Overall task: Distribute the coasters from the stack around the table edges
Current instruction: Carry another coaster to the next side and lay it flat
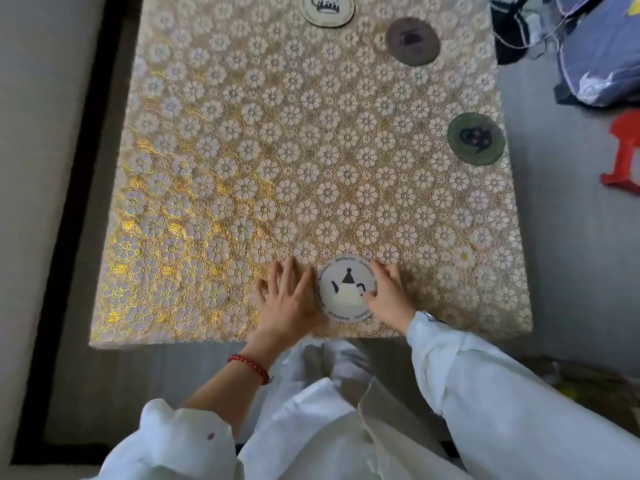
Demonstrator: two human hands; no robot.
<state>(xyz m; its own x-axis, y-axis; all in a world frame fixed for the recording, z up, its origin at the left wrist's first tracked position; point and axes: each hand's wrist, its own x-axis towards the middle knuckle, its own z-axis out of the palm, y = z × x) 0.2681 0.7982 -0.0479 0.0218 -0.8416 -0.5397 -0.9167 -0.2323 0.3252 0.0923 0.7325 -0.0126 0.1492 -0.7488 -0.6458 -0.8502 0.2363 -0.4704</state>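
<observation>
A round white coaster with a black teapot print lies near the front edge of the table, which has a gold floral cloth. Whether more coasters lie under it cannot be told. My left hand rests flat on the cloth, touching the coaster's left rim, fingers spread. My right hand touches its right rim, with fingers on the coaster's edge. Three other coasters lie along the table edges: a green one at the right, a brown one at the far right, a cream one at the far edge.
A red plastic stool and a grey bag sit on the floor right of the table. A dark strip runs along the floor on the left. My white sleeves and lap fill the bottom of the view.
</observation>
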